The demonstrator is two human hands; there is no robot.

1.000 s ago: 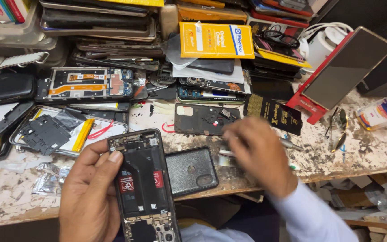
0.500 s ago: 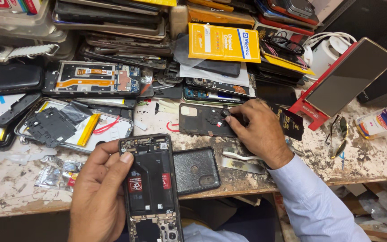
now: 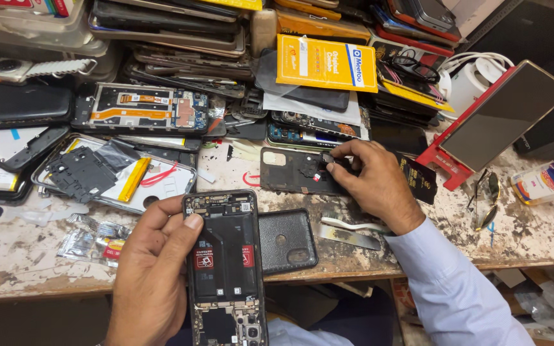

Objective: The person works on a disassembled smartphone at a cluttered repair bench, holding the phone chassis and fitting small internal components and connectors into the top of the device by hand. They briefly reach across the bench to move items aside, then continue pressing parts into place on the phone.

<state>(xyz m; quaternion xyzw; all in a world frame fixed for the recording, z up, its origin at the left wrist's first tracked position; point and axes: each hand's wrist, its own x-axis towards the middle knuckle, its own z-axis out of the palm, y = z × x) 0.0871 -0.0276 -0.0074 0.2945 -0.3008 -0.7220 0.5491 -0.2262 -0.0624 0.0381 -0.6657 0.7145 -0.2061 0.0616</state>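
Left hand (image 3: 152, 282): closed around an opened phone (image 3: 226, 269), back cover off, black battery and boards exposed. Thumb across the upper left edge, fingers wrapped behind; grip firm. Long axis near vertical in the head view, top end over the workbench (image 3: 27, 263) edge, camera end low toward the body.

Right hand (image 3: 376, 182): extended forward and up-left over a dark back panel (image 3: 290, 170) lying flat on the bench. Thumb and forefinger narrowed to a pinch on a small dark part (image 3: 318, 168) at the panel's right portion. Whether pinched clear or merely touched: cannot tell. Remaining fingers curled.

Relation of note: small part just beyond the fingertips of the right hand, up and right of the held phone, well apart from the left hand. Right hand plainly nearer. Panel's long axis runs left to right, roughly crosswise to the phone's.

Nearby: black textured case (image 3: 286, 240) touching the phone's right side; white tweezers (image 3: 354, 225) and a metal strip (image 3: 347, 237) below the right wrist; yellow box (image 3: 325, 63) behind; red-edged screen (image 3: 501, 115) propped at right.
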